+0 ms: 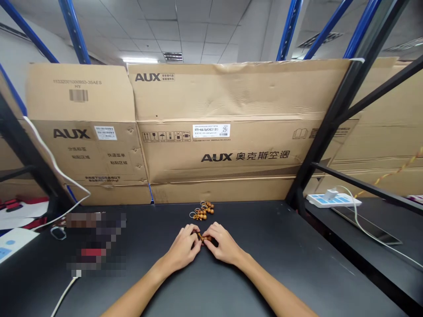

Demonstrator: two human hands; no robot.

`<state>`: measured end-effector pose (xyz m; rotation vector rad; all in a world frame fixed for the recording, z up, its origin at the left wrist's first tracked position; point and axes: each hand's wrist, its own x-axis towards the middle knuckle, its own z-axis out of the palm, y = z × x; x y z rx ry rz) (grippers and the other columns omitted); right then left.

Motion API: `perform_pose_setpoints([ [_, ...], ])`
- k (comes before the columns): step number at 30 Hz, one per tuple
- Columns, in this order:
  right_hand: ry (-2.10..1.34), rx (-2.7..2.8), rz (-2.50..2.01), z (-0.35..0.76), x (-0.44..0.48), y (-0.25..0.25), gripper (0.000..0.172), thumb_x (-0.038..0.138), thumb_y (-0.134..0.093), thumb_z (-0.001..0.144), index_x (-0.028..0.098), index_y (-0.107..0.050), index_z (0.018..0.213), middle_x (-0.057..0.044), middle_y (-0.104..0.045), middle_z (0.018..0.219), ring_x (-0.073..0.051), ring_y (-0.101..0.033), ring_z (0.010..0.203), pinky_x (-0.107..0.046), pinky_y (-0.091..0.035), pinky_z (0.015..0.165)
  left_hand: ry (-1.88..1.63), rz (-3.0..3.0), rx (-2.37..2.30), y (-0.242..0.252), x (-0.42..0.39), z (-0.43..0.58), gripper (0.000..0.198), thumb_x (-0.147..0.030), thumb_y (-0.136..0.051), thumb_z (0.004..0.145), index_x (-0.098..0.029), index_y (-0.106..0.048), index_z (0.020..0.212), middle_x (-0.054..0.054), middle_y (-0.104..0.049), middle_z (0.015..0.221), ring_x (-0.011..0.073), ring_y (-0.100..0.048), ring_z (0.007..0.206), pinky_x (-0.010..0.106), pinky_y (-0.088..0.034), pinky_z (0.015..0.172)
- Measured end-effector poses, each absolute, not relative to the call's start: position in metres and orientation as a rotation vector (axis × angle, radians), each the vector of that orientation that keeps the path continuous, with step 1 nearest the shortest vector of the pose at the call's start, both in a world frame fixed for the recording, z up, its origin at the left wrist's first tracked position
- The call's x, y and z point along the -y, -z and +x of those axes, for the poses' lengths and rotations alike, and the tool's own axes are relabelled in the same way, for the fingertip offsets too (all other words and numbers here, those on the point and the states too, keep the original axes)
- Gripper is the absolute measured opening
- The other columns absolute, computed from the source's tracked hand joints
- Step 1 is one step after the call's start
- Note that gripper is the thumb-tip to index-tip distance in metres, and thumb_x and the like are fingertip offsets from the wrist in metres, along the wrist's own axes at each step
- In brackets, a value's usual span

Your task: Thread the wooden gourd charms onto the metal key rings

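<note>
Brown glossy bead charm point(207, 238), prob wood, is at the black bench point(264, 255), short of its far edge, L hand point(183, 247) and R hand point(226, 245) both w/ fingers pinching it, so looks like one's in progress. Similar ringed bead charms point(200, 216) sit nearer that edge; done or waiting, can't tell tbh.

I see one head-worn camera: looks forward and down, black tabletop point(257, 233) close below, upright cardboard point(238, 101) facing it farther back.
</note>
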<state>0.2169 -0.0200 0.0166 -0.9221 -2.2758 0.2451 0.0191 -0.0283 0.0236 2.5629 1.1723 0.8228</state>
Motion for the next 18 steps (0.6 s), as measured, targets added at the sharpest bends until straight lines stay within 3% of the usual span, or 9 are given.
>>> perform_pose_setpoints([
  [8,-0.178,2.223,-1.051,0.218,0.016,-0.011,0.01,0.015,-0.053,0.085,0.02,-0.06,0.089,-0.004,-0.062,0.086,-0.019,-0.052,0.082,-0.032,-0.041,0.073,-0.782,2.552,-1.054,-0.029,0.03,0.017,0.016,-0.02,-0.044,0.091,-0.02,-0.058,0.083,0.008,-0.053,0.114,0.0208,-0.052,0.103,0.038,-0.044,0.091],
  [15,-0.21,2.273,-0.979,0.218,0.017,-0.013,0.009,0.02,-0.053,0.087,0.021,-0.06,0.092,-0.004,-0.063,0.087,-0.02,-0.053,0.083,-0.033,-0.043,0.075,-0.803,2.563,-1.131,-0.027,0.03,0.018,0.022,-0.029,-0.049,0.09,-0.019,-0.055,0.071,0.007,-0.053,0.113,0.0225,-0.051,0.103,0.04,-0.043,0.091],
  [18,-0.15,2.238,-1.066,0.219,0.013,-0.009,0.015,0.023,-0.05,0.091,0.022,-0.061,0.102,-0.006,-0.063,0.095,-0.021,-0.054,0.089,-0.035,-0.043,0.078,-0.832,2.576,-1.265,-0.019,0.025,0.018,0.018,-0.027,-0.046,0.092,-0.019,-0.056,0.078,0.007,-0.053,0.11,0.023,-0.052,0.099,0.041,-0.044,0.086],
])
